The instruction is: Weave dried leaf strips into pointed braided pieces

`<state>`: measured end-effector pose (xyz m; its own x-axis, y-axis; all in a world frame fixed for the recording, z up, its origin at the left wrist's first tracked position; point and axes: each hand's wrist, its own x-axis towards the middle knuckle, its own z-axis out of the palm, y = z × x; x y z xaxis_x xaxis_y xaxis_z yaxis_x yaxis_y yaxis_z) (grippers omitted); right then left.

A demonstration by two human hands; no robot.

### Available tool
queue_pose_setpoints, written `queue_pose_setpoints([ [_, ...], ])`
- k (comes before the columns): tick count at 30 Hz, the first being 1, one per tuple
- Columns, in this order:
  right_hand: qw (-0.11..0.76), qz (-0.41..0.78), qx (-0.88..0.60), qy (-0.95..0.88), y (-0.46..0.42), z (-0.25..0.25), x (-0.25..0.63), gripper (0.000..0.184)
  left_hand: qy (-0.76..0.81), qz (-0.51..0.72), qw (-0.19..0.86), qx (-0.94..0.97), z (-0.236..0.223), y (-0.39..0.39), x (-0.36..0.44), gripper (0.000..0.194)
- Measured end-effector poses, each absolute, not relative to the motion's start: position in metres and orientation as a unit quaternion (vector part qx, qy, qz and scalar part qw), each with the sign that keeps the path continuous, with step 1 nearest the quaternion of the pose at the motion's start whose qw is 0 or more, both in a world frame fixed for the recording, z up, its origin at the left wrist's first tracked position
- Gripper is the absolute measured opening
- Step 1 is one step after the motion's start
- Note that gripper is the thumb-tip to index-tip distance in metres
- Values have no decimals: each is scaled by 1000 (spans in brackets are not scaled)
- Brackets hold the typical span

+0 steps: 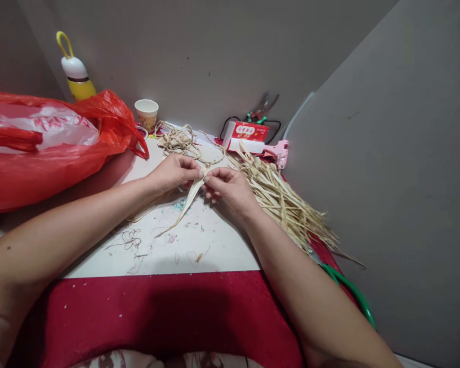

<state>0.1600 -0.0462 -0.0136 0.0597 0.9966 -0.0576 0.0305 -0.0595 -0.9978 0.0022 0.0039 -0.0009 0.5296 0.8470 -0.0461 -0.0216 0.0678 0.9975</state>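
Note:
My left hand (180,173) and my right hand (230,188) meet over the white board (222,245), each pinching a pale dried leaf strip (191,196) near its upper end. The strip's narrow tail hangs down toward the board, to the left. Just beyond my fingers lies a coil of braided straw cord (178,139), its loose end looping to the right. A heap of dried straw strips (283,199) spreads to the right of my right hand, partly behind my forearm. My fingers hide the strip's pinched part.
A red plastic bag (61,168) fills the left side, with a yellow bottle (78,84) behind it. A paper cup (146,115), a red box (247,134) and a pink glue gun (280,153) stand along the wall. Green-handled scissors (348,289) lie by my right forearm. Dark thread (130,239) lies on the board.

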Motion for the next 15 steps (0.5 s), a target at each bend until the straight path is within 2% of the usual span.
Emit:
queue_pose_setpoints([
  [15,488,482,-534,-494,-46,-14,160,24,336,321,652,599,1,5,1,13],
])
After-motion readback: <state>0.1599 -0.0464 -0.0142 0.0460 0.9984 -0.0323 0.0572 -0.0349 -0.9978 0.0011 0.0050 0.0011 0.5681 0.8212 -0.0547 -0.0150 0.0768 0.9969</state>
